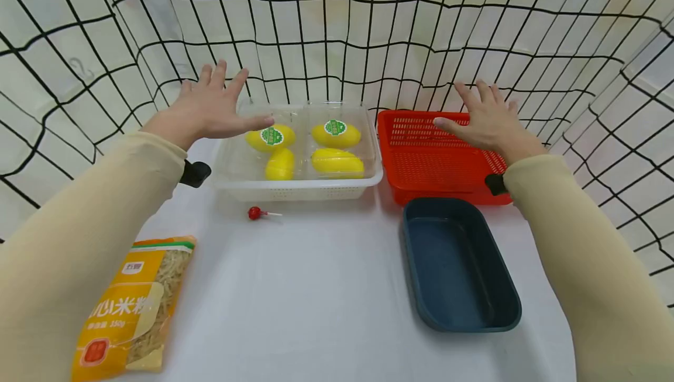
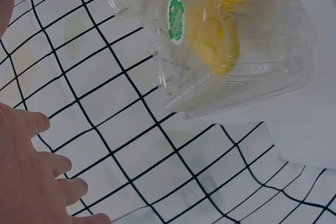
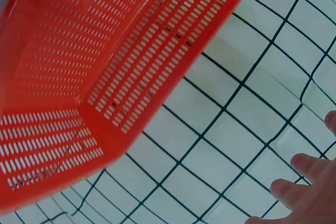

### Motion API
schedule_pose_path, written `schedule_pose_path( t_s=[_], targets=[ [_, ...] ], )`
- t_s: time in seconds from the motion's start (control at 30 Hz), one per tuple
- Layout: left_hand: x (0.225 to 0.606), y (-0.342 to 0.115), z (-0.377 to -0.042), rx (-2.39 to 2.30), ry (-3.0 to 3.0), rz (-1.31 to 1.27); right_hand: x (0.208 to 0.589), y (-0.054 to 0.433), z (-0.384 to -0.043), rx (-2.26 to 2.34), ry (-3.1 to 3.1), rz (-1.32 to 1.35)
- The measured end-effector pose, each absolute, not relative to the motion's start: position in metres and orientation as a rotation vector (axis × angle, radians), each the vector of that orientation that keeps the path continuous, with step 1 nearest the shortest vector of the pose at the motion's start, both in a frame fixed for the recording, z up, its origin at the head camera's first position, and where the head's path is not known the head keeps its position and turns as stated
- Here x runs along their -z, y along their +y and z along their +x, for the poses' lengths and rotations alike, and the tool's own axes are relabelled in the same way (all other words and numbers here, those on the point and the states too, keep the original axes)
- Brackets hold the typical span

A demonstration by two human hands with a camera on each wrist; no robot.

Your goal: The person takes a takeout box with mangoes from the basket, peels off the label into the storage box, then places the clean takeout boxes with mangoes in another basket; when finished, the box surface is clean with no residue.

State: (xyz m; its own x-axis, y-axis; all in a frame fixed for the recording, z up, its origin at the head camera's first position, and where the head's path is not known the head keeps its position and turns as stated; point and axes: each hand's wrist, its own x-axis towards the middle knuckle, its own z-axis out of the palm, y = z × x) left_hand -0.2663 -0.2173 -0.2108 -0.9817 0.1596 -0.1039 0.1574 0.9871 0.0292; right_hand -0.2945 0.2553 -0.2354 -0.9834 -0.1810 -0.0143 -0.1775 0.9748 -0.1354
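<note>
My left hand hovers with spread fingers by the left back corner of a white basket, holding nothing. Inside that basket are clear plastic clamshell boxes with several yellow fruits; two fruits show green labels. On the other side, my right hand is raised over the red perforated basket, its fingers spread and nothing in its grasp. The wrist views show each hand's fingertips apart from the baskets. In front of the white basket lies a red lollipop with a white stick.
A dark blue tray stands at the right, in front of the red basket. An orange bag of noodles lies at the front left, partly behind my left sleeve. Black wire mesh encloses the back and sides of the white table.
</note>
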Motion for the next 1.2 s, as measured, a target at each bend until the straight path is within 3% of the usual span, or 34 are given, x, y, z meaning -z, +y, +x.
schedule_pose_path(
  t_s=[0.6,1.2],
  targets=[
    [0.326,-0.277,-0.246,-0.31,2.949,0.2,0.282,0.211,-0.296,0.47,2.992,-0.445],
    [0.345,-0.288,-0.241,-0.195,2.986,0.237,0.311,0.149,-0.312,0.409,2.915,-0.545]
  ],
)
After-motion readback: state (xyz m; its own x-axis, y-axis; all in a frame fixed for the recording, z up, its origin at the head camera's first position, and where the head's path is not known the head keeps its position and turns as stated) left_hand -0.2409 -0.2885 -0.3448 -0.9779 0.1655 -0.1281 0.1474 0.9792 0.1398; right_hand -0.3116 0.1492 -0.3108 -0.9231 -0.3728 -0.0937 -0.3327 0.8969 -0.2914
